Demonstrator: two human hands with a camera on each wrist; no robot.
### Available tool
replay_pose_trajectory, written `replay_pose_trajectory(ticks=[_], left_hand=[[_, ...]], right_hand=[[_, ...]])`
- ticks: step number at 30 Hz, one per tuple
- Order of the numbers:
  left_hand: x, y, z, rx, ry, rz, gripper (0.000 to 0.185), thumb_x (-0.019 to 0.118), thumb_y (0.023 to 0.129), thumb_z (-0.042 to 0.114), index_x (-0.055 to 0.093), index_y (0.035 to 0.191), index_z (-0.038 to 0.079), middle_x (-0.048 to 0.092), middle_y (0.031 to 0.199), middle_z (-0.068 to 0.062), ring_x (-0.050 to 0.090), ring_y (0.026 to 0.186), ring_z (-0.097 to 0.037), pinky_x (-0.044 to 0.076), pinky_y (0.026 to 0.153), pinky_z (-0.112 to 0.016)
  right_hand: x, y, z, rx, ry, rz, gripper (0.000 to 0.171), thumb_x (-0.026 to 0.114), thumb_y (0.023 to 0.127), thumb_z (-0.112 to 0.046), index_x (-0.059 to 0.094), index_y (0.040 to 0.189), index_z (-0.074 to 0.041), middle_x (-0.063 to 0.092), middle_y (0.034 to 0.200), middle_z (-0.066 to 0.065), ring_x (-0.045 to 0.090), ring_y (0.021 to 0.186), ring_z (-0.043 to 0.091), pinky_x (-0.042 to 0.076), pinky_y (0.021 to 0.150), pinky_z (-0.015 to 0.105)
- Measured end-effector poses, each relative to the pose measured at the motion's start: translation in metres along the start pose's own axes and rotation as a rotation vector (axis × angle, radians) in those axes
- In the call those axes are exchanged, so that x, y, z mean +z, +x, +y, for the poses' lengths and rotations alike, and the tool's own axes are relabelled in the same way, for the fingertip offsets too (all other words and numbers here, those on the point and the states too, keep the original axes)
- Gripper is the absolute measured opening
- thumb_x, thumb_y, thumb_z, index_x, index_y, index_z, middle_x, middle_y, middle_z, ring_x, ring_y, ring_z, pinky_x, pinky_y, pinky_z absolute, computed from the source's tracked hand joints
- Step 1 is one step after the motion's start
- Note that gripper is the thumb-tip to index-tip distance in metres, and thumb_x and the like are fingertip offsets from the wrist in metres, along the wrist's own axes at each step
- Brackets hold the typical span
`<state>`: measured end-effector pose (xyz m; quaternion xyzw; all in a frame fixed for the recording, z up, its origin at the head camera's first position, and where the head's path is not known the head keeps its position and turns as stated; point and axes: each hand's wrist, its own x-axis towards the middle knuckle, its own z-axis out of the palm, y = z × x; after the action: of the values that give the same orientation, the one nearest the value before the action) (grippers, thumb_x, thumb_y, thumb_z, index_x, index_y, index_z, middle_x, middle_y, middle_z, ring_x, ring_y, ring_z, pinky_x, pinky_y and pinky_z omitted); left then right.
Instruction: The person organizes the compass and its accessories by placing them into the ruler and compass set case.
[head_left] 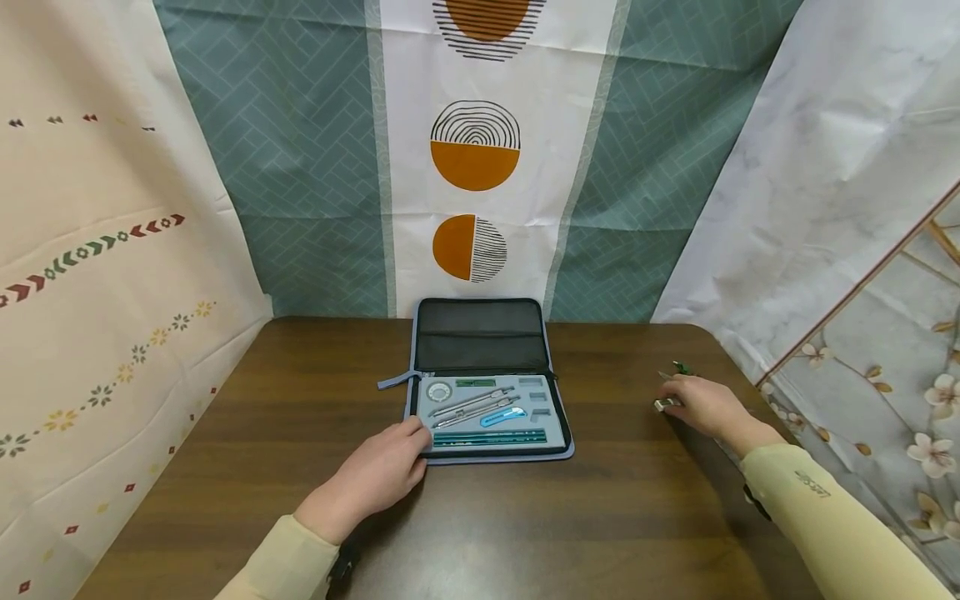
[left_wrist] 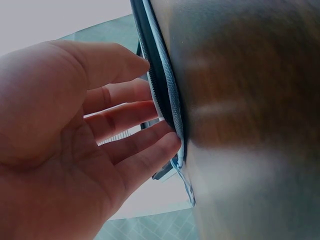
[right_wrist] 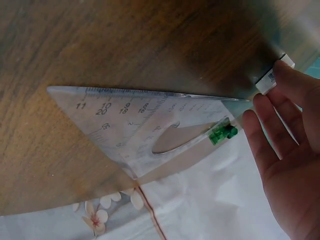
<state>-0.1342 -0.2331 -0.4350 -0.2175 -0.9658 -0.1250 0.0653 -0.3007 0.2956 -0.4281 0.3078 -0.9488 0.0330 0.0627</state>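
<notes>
An open zip case [head_left: 555, 433] lies flat in the middle of the wooden table [head_left: 300, 400]. Its grey tray holds compasses, a blue cutter [head_left: 502, 417], green pencils and a round protractor. My left hand [head_left: 408, 446] lies at the case's front left corner, its straight fingers [left_wrist: 135, 142] touching the zipper edge [left_wrist: 167, 95]. Far right on the table, my right hand [head_left: 686, 400] rests flat, a fingertip [right_wrist: 287, 75] touching a small white eraser [right_wrist: 272, 77]. A clear set square [right_wrist: 125, 125] with a green clip [right_wrist: 222, 133] lies just beyond that hand.
Patterned cloths hang close behind and on both sides of the table. The set square [head_left: 675, 368] sits near the table's right edge, partly over it in the right wrist view. Bare wood lies in front of the case and to its left.
</notes>
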Motion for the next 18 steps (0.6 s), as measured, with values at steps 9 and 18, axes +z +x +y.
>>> replay_pose_trajectory(ticks=[9, 18], left_hand=[[0.000, 0.000, -0.001, 0.008, 0.002, -0.006, 0.016, 0.080, 0.098, 0.007, 0.074, 0.113, 0.005, 0.061, 0.104, -0.003, 0.058, 0.090, -0.018, 0.058, 0.080, -0.040], [-0.001, 0.000, -0.002, 0.021, 0.000, -0.009, 0.016, 0.080, 0.098, 0.006, 0.074, 0.113, 0.006, 0.061, 0.106, -0.003, 0.059, 0.091, -0.019, 0.058, 0.082, -0.042]], right_hand=[[0.001, 0.000, -0.002, 0.004, 0.010, 0.000, 0.018, 0.090, 0.090, -0.011, 0.080, 0.105, -0.013, 0.075, 0.105, 0.005, 0.077, 0.095, 0.033, 0.062, 0.080, 0.055], [-0.004, 0.009, -0.018, -0.014, 0.040, 0.055, 0.015, 0.087, 0.095, -0.011, 0.079, 0.108, -0.013, 0.073, 0.103, 0.001, 0.075, 0.092, 0.026, 0.062, 0.077, 0.050]])
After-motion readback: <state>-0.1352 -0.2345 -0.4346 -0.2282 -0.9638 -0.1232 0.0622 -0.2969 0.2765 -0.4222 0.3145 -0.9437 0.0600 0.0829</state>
